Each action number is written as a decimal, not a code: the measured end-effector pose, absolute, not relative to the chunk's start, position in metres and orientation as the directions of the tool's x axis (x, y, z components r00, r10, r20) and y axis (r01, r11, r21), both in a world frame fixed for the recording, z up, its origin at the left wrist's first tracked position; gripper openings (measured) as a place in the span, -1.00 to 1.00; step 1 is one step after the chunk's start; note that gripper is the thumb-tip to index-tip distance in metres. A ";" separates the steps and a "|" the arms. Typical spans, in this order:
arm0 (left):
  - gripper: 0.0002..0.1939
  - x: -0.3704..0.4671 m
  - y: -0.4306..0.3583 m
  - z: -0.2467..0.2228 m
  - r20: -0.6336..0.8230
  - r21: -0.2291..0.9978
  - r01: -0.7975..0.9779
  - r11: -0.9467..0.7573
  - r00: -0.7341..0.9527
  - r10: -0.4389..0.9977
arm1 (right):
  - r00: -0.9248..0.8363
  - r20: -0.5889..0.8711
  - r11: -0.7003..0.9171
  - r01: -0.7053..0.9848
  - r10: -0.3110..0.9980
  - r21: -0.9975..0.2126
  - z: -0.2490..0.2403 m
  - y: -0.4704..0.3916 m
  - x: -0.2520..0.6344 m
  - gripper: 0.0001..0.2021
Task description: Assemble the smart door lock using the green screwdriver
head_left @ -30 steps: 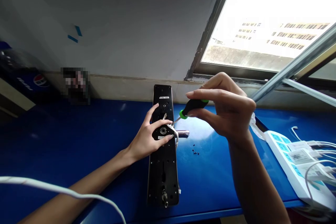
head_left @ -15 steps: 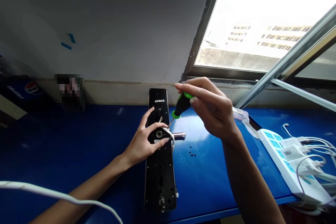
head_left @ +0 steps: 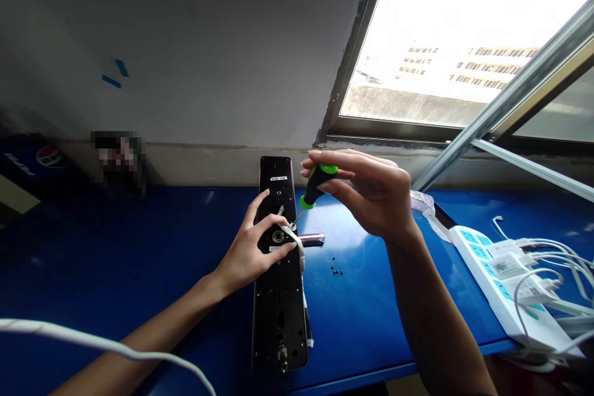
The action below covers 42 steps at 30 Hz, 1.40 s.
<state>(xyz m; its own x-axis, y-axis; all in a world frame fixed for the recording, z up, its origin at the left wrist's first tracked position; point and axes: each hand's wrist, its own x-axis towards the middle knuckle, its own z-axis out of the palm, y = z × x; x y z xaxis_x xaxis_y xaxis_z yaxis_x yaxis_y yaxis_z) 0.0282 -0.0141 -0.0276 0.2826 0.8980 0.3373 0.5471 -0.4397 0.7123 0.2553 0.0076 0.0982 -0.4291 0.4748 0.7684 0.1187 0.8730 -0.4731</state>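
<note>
Fingers (head_left: 325, 164) gripping one screwdriver (head_left: 314, 186), one lock panel (head_left: 279, 297), five loose screws (head_left: 336, 270)

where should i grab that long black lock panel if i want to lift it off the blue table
Grip the lock panel across its two long edges on the near half, coming from above. It lies flat on the blue table, narrow and long, so a hand spans its width there. The far half is taken: the left hand presses on it and the screwdriver tip meets it.

Strong backlight from a blown-out window (head_left: 464, 31) in the upper right of the frame.

The wall (head_left: 185, 43) and left side sit dim, with glare on the blue table (head_left: 357, 260) near centre. Straight lines bow at the edges, a pixelated patch (head_left: 118, 154) sits left of centre, and focus is otherwise sharp.
</note>
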 end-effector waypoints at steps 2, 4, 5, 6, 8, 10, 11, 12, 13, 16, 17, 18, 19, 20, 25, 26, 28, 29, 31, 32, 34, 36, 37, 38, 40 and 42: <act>-0.72 0.029 -0.014 -0.028 0.347 0.705 0.550 -0.448 0.282 0.894 | -0.357 0.836 0.908 0.164 0.418 -0.385 0.096 0.010 0.254 -0.58; -0.72 0.029 -0.013 -0.028 0.357 0.699 0.552 -0.455 0.282 0.890 | -0.317 0.873 0.924 0.217 0.371 -0.314 0.096 0.011 0.254 -0.60; -0.72 0.029 -0.013 -0.028 0.360 0.698 0.551 -0.457 0.282 0.889 | -0.322 0.868 0.920 0.231 0.378 -0.316 0.096 0.010 0.253 -0.63; -0.72 0.029 -0.013 -0.029 0.361 0.698 0.549 -0.459 0.283 0.888 | -0.343 0.845 0.909 0.229 0.409 -0.347 0.097 0.009 0.253 -0.65; -0.71 0.029 -0.013 -0.029 0.361 0.705 0.540 -0.460 0.285 0.888 | -0.418 0.769 0.873 0.178 0.484 -0.454 0.098 0.006 0.252 -0.60; -0.71 0.029 -0.013 -0.029 0.355 0.714 0.532 -0.456 0.286 0.890 | -0.450 0.715 0.832 0.132 0.534 -0.538 0.099 0.004 0.252 -0.53; -0.71 0.029 -0.013 -0.029 0.351 0.717 0.530 -0.452 0.287 0.892 | -0.438 0.719 0.829 0.130 0.540 -0.543 0.098 0.005 0.253 -0.52; -0.71 0.029 -0.014 -0.029 0.347 0.720 0.528 -0.450 0.287 0.893 | -0.410 0.744 0.843 0.145 0.527 -0.518 0.097 0.006 0.253 -0.53; -0.71 0.028 -0.014 -0.029 0.345 0.722 0.527 -0.449 0.289 0.893 | -0.373 0.781 0.864 0.174 0.501 -0.472 0.096 0.007 0.253 -0.55; -0.71 0.028 -0.013 -0.028 0.346 0.720 0.527 -0.452 0.291 0.892 | -0.318 0.849 0.900 0.259 0.421 -0.350 0.095 0.010 0.254 -0.58; -0.71 0.029 -0.013 -0.028 0.350 0.716 0.529 -0.455 0.292 0.890 | -0.333 0.837 0.896 0.260 0.434 -0.361 0.095 0.010 0.254 -0.59; -0.71 0.029 -0.013 -0.028 0.355 0.711 0.532 -0.459 0.291 0.888 | -0.363 0.806 0.883 0.242 0.467 -0.402 0.095 0.009 0.253 -0.59; -0.71 0.029 -0.013 -0.028 0.360 0.707 0.535 -0.463 0.292 0.886 | -0.404 0.761 0.861 0.213 0.508 -0.461 0.096 0.008 0.253 -0.57; -0.71 0.029 -0.013 -0.028 0.365 0.702 0.537 -0.467 0.292 0.884 | -0.438 0.718 0.836 0.182 0.540 -0.518 0.096 0.006 0.252 -0.54; -0.70 0.029 -0.013 -0.028 0.358 0.698 0.548 -0.462 0.292 0.887 | -0.371 0.757 0.842 0.200 0.538 -0.501 0.094 0.008 0.252 -0.57; -0.70 0.029 -0.013 -0.028 0.356 0.698 0.549 -0.460 0.292 0.888 | -0.349 0.783 0.857 0.217 0.515 -0.467 0.094 0.010 0.252 -0.58; -0.70 0.028 -0.013 -0.028 0.351 0.699 0.552 -0.455 0.290 0.890 | -0.346 0.798 0.869 0.239 0.493 -0.433 0.093 0.011 0.252 -0.58; -0.71 0.028 -0.013 -0.027 0.349 0.700 0.552 -0.453 0.289 0.892 | -0.366 0.784 0.865 0.232 0.501 -0.444 0.093 0.011 0.251 -0.58; -0.71 0.028 -0.013 -0.027 0.344 0.705 0.549 -0.449 0.288 0.894 | -0.432 0.722 0.838 0.191 0.540 -0.512 0.094 0.009 0.251 -0.55; -0.71 0.028 -0.013 -0.027 0.343 0.708 0.546 -0.448 0.287 0.894 | -0.459 0.691 0.819 0.171 0.558 -0.548 0.095 0.007 0.251 -0.53; -0.70 0.029 -0.013 -0.027 0.349 0.710 0.540 -0.451 0.287 0.892 | -0.460 0.672 0.798 0.155 0.580 -0.583 0.095 0.005 0.250 -0.54; -0.70 0.029 -0.013 -0.027 0.353 0.710 0.536 -0.456 0.288 0.890 | -0.428 0.706 0.817 0.166 0.564 -0.552 0.095 0.005 0.250 -0.60; -0.70 0.029 -0.012 -0.027 0.357 0.709 0.536 -0.458 0.288 0.889 | -0.420 0.729 0.836 0.173 0.540 -0.520 0.094 0.006 0.250 -0.63; -0.70 0.029 -0.012 -0.027 0.361 0.706 0.536 -0.462 0.288 0.887 | -0.425 0.747 0.857 0.179 0.511 -0.484 0.094 0.007 0.249 -0.65; -0.71 0.030 -0.011 -0.027 0.373 0.699 0.538 -0.471 0.288 0.882 | -0.457 0.757 0.883 0.201 0.467 -0.423 0.094 0.007 0.248 -0.68; -0.71 0.032 -0.009 -0.026 0.383 0.692 0.540 -0.478 0.286 0.878 | -0.470 0.736 0.873 0.233 0.487 -0.429 0.094 0.008 0.246 -0.67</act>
